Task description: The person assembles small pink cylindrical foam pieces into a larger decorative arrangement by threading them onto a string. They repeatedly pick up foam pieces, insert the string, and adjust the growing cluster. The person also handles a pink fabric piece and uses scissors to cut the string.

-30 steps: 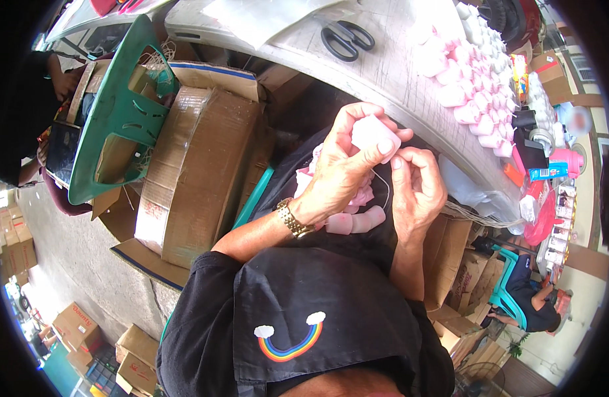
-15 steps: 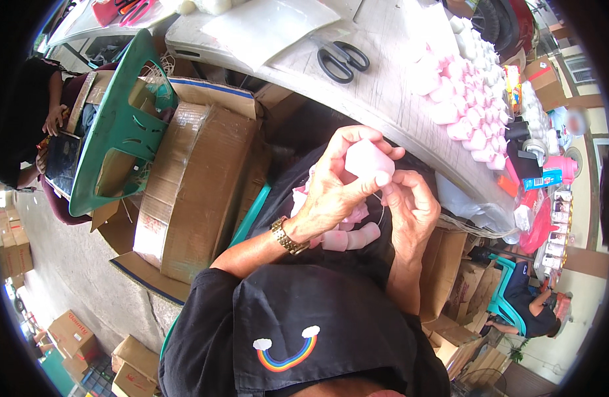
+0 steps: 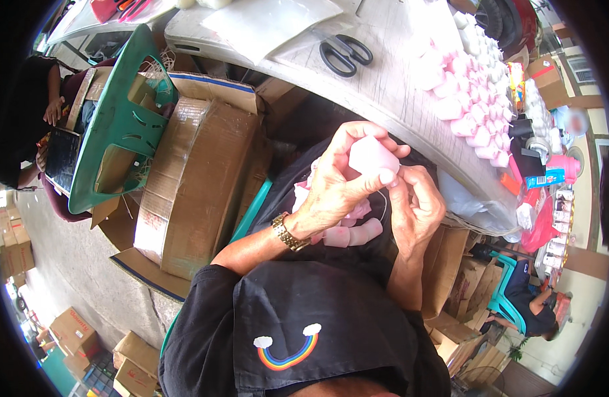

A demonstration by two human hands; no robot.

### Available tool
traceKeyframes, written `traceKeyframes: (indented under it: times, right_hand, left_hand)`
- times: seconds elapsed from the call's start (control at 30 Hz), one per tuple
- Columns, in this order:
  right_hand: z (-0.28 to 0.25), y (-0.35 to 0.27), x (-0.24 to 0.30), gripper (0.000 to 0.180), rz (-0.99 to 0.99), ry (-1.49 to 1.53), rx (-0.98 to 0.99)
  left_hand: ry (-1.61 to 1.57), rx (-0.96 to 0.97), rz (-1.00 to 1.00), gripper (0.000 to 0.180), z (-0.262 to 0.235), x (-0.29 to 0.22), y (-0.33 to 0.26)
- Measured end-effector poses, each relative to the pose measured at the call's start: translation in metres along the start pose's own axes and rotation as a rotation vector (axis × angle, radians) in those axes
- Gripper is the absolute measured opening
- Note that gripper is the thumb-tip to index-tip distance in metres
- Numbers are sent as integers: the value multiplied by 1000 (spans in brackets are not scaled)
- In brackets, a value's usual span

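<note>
A smooth pale pink cup-shaped piece (image 3: 373, 156) is gripped between the thumb and fingers of my left hand (image 3: 341, 182). My right hand (image 3: 415, 204) pinches at the lower edge of that piece, thumb and forefinger together. A thin white cord (image 3: 384, 205) runs down from beside the right fingers; whether they grip its end is hidden. Below, on my dark lap, lies a row of similar pink pieces (image 3: 354, 234), partly covered by my left wrist.
Black-handled scissors (image 3: 345, 55) and a clear plastic sheet (image 3: 268, 26) lie on the pale table (image 3: 384, 86). Many pink pieces (image 3: 473, 109) cover its right side. A large cardboard box (image 3: 192, 188) and a green chair (image 3: 122, 126) stand left. Another person (image 3: 40, 119) sits beyond.
Both hands have shifted very slightly right with the pink piece. The view has moved a little, and the far-left person's hand has changed position.
</note>
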State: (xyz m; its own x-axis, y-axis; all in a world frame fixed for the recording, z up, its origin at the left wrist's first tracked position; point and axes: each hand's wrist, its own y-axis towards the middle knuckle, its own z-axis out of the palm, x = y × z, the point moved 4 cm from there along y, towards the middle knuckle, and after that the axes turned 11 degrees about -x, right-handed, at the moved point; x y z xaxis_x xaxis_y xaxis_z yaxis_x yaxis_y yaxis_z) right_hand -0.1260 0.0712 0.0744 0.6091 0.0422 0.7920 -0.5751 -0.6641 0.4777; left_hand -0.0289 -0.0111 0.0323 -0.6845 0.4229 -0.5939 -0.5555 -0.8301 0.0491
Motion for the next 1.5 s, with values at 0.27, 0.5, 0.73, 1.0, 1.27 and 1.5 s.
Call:
traceKeyframes:
  times: [0.27, 0.5, 0.73, 1.0, 1.27, 1.5]
  right_hand:
    - [7, 4, 10, 5, -150, -63, 7]
    - [-1, 5, -3, 14, 121, 112, 98]
    - [-6, 1, -5, 10, 95, 43, 81]
    - [-5, 5, -3, 11, -14, 89, 135]
    - [-2, -5, -18, 21, 225, 392, 44]
    - [-8, -6, -26, 26, 232, 394, 83]
  left_hand:
    - [-170, -57, -100, 53, -3, 5, 0]
    - [-100, -66, -72, 53, -6, 4, 3]
    - [-91, -23, -48, 53, -1, 8, 1]
    - [-59, -43, -24, 54, -8, 5, 3]
    - [23, -15, -26, 59, -3, 7, 0]
    - [101, -46, -66, 74, -5, 1, 0]
